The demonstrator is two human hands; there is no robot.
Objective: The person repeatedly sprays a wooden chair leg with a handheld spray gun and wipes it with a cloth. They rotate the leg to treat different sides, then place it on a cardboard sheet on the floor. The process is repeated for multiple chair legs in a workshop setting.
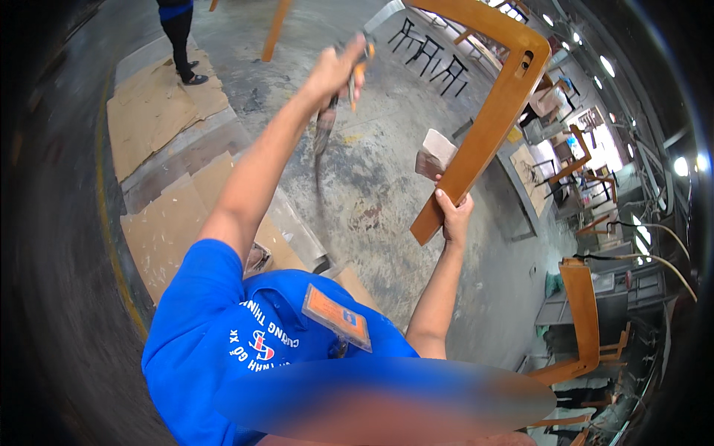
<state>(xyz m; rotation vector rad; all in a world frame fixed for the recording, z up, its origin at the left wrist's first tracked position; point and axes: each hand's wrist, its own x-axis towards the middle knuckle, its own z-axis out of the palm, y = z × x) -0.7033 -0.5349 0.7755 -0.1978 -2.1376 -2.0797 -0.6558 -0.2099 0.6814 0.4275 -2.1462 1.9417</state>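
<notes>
My left hand [335, 74], raised at the upper middle, is closed around a hand tool with orange parts [358, 80]. Motion blur hides its exact kind, but a dark hose [319, 167] trails down below it. At the right, my right hand [454, 215] grips the lower end of a bent orange-brown wooden frame [476, 141], thumb on the near face. The frame rises to a rounded corner with a dark slot, then turns left toward the tool. Just behind its lower part, by my right fingers, shows a brownish pad or folded sheet [436, 154].
Another bent wooden frame [581, 312] hangs at the right near pale cables. Cardboard sheets [163, 111] lie on the floor at left, where a person in dark trousers [178, 41] stands. Black stool-like frames [430, 56] stand farther off. A grey bench [528, 186] is beyond the held frame.
</notes>
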